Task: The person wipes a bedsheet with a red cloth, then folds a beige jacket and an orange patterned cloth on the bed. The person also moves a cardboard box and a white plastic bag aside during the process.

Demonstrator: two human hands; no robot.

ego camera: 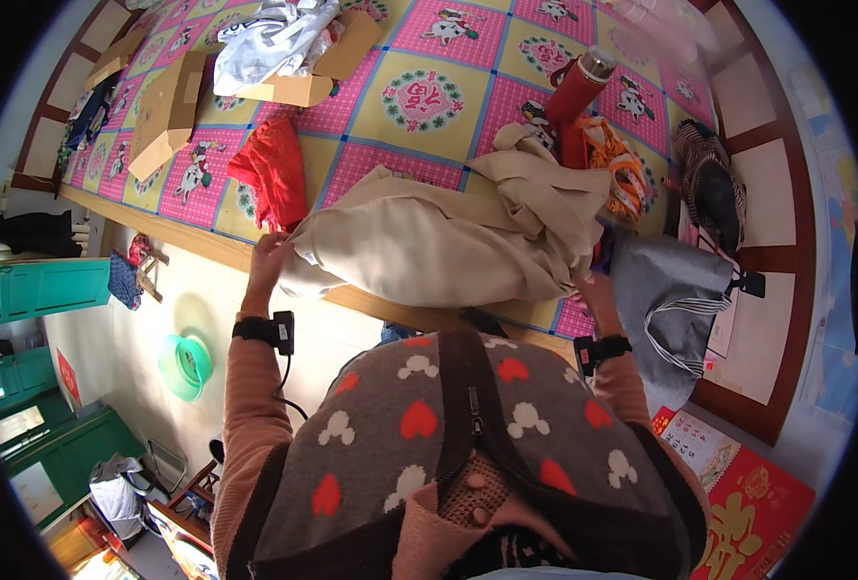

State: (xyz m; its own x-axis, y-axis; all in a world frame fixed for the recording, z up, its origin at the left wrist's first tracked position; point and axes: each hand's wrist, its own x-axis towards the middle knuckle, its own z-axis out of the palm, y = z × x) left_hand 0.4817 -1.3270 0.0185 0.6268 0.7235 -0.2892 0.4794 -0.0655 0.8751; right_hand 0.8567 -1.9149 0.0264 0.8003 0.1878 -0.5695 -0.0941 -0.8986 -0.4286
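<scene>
A beige cloth garment (429, 243) lies spread and rumpled across the near edge of the bed, its right part folded over in loose heaps. At its left end my left hand (274, 250) pinches the fabric between thumb and fingers. My right hand (594, 288) grips the lower right edge of the same fabric; some fingers are hidden by the cloth. Just beyond my left hand lies a crumpled red cloth (275, 172). Behind the garment's right part are a red thermos flask (580, 87) with a metal cap and an orange patterned cloth (614, 174).
Cardboard boxes (172, 112) and a white plastic bag (277, 43) sit at the back left of the patterned bedspread (436, 94). A grey tote bag (664, 297) hangs beyond my right hand. A green plastic basin (185, 367) stands on the floor at left.
</scene>
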